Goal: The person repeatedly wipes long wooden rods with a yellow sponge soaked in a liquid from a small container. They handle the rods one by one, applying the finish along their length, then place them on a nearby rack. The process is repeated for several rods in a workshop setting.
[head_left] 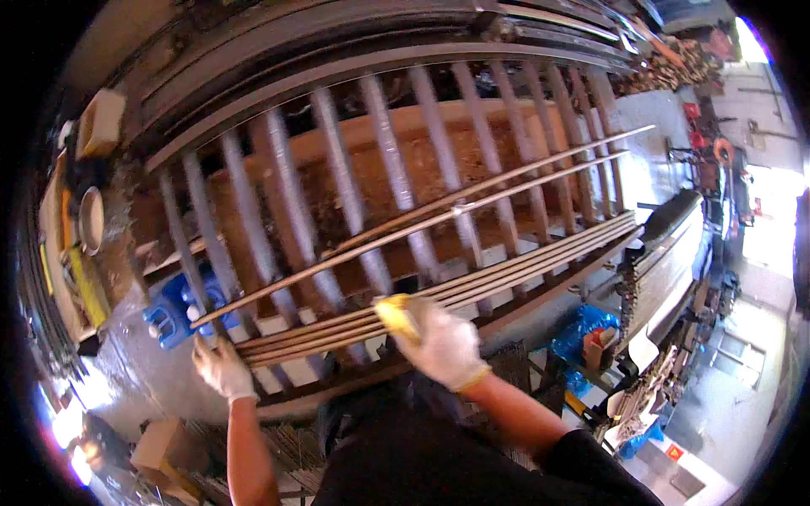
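Note:
Several long thin brown rods [506,275] lie side by side along the near edge of a slatted metal rack [396,177]. My right hand [445,344], in a white glove, is closed around a yellow block-like piece [395,317] and presses it over these rods near their middle. The piece's exact kind is unclear, partly blurred. At the rods' left ends is my gloved left hand [223,371], fingers apart and stretched toward the tips, seemingly touching them. Two more rods, a longer one [371,244] and another [498,179], lie apart across the slats farther off.
Blue plastic jugs [173,316] stand on the floor beyond my left hand. A cardboard box [169,451] sits at lower left. To the right are a blue plastic bag [582,336] and stacked long strips [662,278]. A brown trough-like surface [337,181] shows below the slats.

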Tool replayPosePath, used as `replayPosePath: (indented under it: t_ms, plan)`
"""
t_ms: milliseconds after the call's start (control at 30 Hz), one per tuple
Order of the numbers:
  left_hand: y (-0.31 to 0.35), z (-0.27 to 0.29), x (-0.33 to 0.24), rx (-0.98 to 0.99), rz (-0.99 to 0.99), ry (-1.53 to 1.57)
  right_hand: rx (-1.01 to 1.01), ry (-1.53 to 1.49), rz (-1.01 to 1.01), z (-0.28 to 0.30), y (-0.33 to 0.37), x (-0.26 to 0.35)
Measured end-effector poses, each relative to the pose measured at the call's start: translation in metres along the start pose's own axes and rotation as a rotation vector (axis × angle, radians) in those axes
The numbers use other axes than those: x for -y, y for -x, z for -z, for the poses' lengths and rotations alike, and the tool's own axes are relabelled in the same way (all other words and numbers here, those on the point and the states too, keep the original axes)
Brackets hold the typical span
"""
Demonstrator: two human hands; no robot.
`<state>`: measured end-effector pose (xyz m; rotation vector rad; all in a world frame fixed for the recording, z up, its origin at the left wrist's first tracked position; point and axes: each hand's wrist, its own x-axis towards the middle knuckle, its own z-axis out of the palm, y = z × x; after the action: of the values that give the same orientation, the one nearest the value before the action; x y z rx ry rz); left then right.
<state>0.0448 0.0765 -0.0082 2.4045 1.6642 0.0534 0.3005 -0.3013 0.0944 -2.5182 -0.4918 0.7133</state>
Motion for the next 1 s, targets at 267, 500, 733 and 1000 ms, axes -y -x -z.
replayPosePath:
  t_ms: [267,500,733,1000]
  plan:
    - [-0.012,-0.022,0.049,0.015,-0.027,0.036,-0.491,0.525,-0.373,0.233,-0.008,-0.338]
    - [-0.023,-0.027,0.067,-0.012,0.017,-0.116,-0.539,0.716,-0.683,0.373,-0.063,-0.521]
    - [0.010,-0.006,0.025,0.061,0.208,0.380,-0.698,0.606,-0.734,0.371,-0.088,-0.506]
    - [0.023,-0.013,-0.024,-0.032,0.024,-0.088,-0.470,-0.102,-0.424,0.187,-0.013,-0.241]
